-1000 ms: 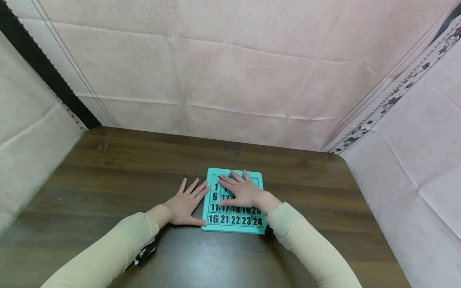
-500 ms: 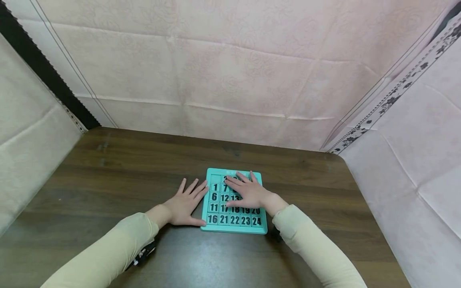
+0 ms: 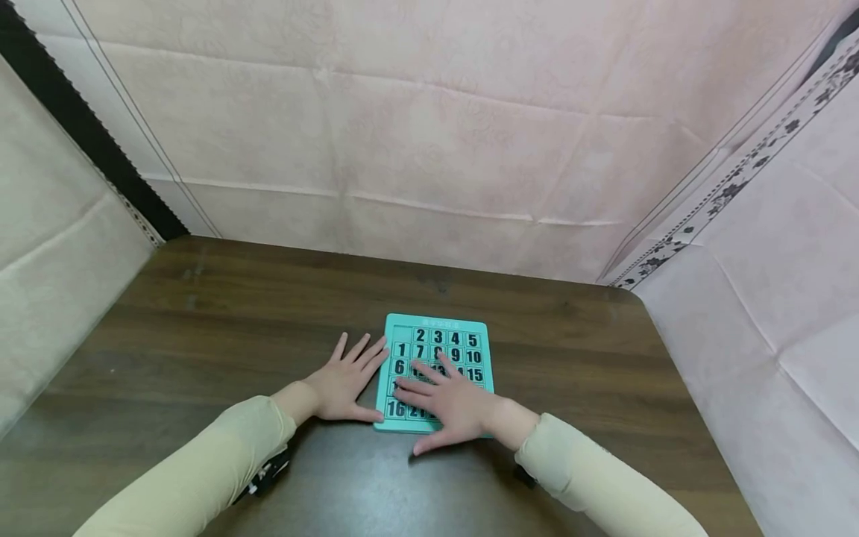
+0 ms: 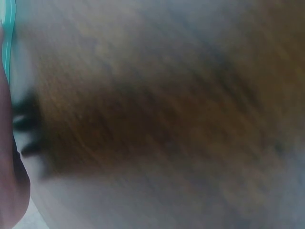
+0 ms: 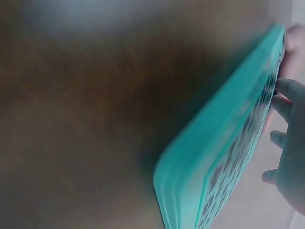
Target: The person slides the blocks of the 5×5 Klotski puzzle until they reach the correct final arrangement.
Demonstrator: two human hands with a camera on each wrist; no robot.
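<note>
A teal number slide puzzle lies flat on the table, its black-numbered tiles in a grid with a gap at the top left corner. My left hand rests beside it with fingers spread, fingertips and thumb at its left edge. Over the lower half is my right hand, fingers extended across the tiles and thumb past the near edge; it hides several numbers. Whether its fingertips press a tile is hard to tell. In the right wrist view, the puzzle's near edge runs beside the right hand's fingers.
The brown wooden table extends all round the puzzle. Pale cloth hangs behind it and at both sides. A dark device sits under the left wrist. The left wrist view is mostly blurred table.
The right hand first shifts slightly right across the tiles, then moves down toward the near edge, uncovering the top rows. The left hand stays in place; the numbers I can compare look the same.
</note>
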